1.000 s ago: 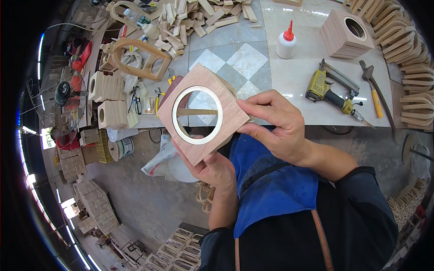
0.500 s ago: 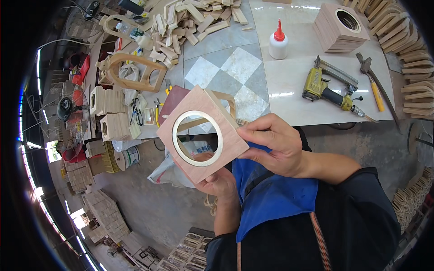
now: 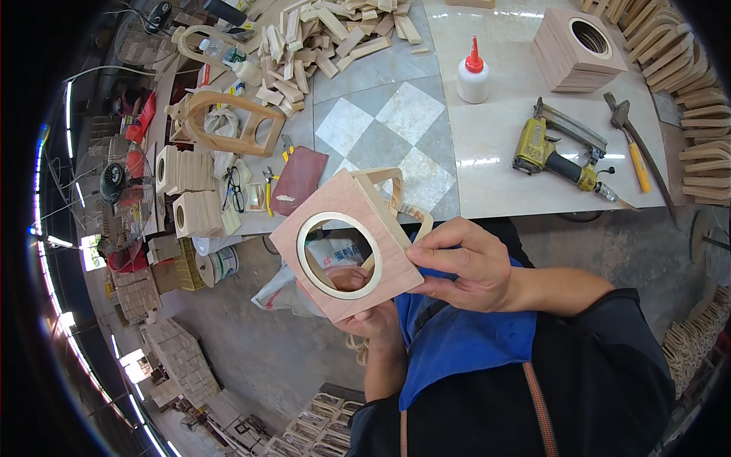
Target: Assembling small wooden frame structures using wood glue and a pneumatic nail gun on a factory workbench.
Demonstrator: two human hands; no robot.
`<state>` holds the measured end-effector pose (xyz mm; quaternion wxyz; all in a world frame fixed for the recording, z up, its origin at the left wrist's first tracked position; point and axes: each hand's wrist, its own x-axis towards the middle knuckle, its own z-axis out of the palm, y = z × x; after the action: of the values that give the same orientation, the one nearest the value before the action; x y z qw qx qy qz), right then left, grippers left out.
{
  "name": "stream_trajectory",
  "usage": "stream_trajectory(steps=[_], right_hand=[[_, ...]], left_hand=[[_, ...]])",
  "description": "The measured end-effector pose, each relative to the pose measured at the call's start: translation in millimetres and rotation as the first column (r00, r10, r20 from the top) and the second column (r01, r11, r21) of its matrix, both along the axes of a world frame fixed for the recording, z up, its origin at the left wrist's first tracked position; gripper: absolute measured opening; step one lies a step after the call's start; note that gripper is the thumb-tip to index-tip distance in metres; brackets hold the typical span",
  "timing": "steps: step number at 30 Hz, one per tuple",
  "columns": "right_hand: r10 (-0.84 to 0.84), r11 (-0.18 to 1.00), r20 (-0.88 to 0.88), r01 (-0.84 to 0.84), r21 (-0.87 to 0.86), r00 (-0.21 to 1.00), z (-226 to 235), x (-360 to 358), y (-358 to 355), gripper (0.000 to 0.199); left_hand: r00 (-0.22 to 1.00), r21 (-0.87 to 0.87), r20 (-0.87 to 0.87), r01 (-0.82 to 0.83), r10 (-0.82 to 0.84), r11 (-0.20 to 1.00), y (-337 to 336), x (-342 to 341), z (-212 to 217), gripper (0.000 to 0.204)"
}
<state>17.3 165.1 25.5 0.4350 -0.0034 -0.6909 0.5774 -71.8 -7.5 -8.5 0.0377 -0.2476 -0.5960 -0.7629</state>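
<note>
Workshop floor of bare concrete runs under the person. Nearest, the left hand [image 3: 373,320] cups the wooden panel with a round hole [image 3: 346,244] from below, fingers curled shut on its near edge. The right hand [image 3: 464,263] pinches the panel's right edge, thumb on top. Held tilted above the floor, the panel sits just before the table [image 3: 502,137]. Farther right lie a yellow nail gun [image 3: 560,156] and, beyond it, a glue bottle [image 3: 473,75].
</note>
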Motion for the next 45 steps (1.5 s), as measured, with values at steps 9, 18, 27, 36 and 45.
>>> stream_trajectory(steps=[9,18,27,36,45], right_hand=[[-0.027,0.998,0.029,0.025,0.056,0.999,2,3,4,0.044],[-0.023,0.999,0.072,0.021,0.027,0.997,5,2,8,0.042],[-0.066,0.996,0.168,0.055,0.065,0.984,7,2,16,0.046],[-0.031,0.999,0.165,0.032,-0.007,0.986,-4,7,11,0.047],[-0.050,0.998,0.179,0.055,-0.023,0.983,-10,5,9,0.048]], left_hand=[[0.996,0.020,0.038,-0.085,0.084,0.996,11,7,5,0.103],[0.992,0.031,0.068,-0.106,0.104,0.994,17,5,6,0.100],[0.989,0.125,0.023,-0.149,0.148,0.981,27,9,-3,0.094],[0.997,0.135,-0.057,-0.038,0.045,0.990,18,7,-17,0.085],[0.995,0.143,-0.063,-0.062,0.071,0.988,26,1,3,0.075]])
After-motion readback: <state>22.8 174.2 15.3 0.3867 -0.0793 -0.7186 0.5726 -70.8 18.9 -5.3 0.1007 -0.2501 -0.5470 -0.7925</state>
